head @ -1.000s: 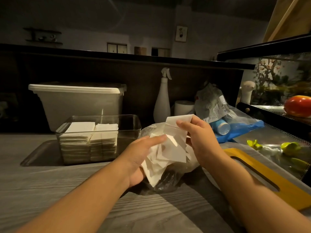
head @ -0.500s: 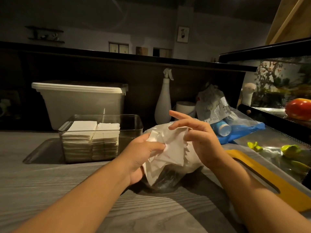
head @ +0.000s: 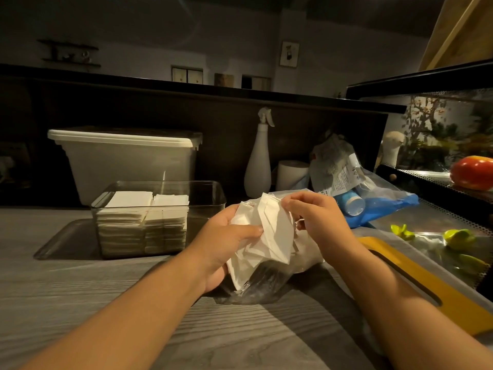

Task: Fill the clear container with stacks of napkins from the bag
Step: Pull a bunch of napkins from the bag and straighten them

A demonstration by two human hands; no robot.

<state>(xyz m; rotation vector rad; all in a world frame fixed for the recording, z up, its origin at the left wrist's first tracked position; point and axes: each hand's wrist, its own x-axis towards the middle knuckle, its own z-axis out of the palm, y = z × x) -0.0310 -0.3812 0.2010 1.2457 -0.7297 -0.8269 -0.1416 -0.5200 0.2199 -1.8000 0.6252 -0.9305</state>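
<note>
Here the left hand (head: 226, 247) grips a loose bunch of white napkins (head: 269, 236) from the side, thumb pressed across their front, while the right hand (head: 317, 217) pinches their upper edge with curled fingers just beside it. Directly under both hands the crumpled clear bag (head: 266, 284) lies on the grey counter (head: 80, 303), touching the bunch's lower end. Off to the left of the left hand, a little farther from the person, stands the clear container (head: 208, 206), with two stacks (head: 138, 201) of napkins side by side in its left part.
</note>
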